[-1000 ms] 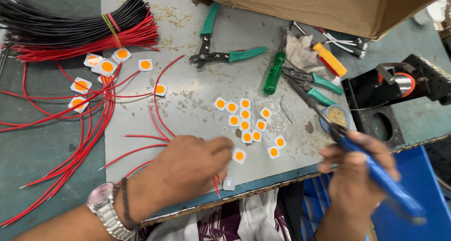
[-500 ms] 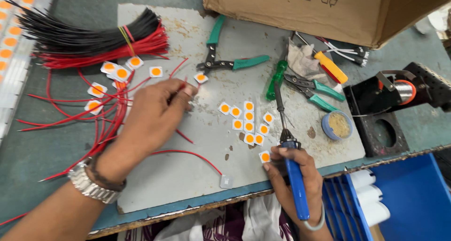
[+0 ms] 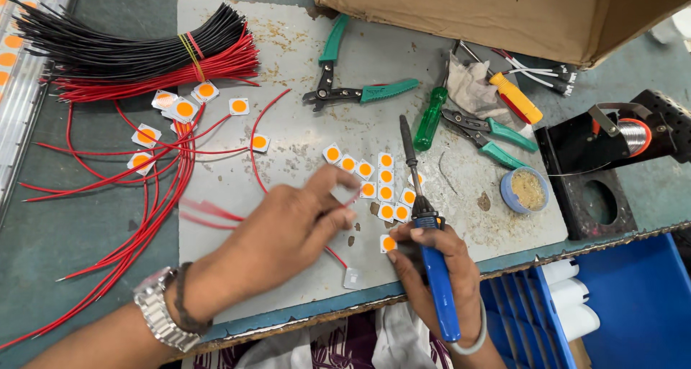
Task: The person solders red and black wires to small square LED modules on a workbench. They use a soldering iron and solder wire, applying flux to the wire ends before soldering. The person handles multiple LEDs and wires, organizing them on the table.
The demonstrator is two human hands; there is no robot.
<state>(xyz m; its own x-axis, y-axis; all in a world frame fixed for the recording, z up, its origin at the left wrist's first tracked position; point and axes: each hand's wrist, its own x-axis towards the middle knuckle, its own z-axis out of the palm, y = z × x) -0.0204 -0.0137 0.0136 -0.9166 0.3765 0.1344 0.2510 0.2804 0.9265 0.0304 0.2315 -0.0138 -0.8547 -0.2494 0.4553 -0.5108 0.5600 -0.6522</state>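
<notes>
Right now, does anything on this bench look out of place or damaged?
Yes. The grey mat is stained and scorched, with rust-like marks near its top edge. A crumpled rag lies among the tools, and loose red wires sprawl off the mat's left side.

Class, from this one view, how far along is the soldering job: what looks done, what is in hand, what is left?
Done: chips with red wires attached lie at left. In hand: right hand holds the soldering iron beside one chip; left hand holds a red wire. Left: a cluster of bare chips and bundled wires.
</notes>
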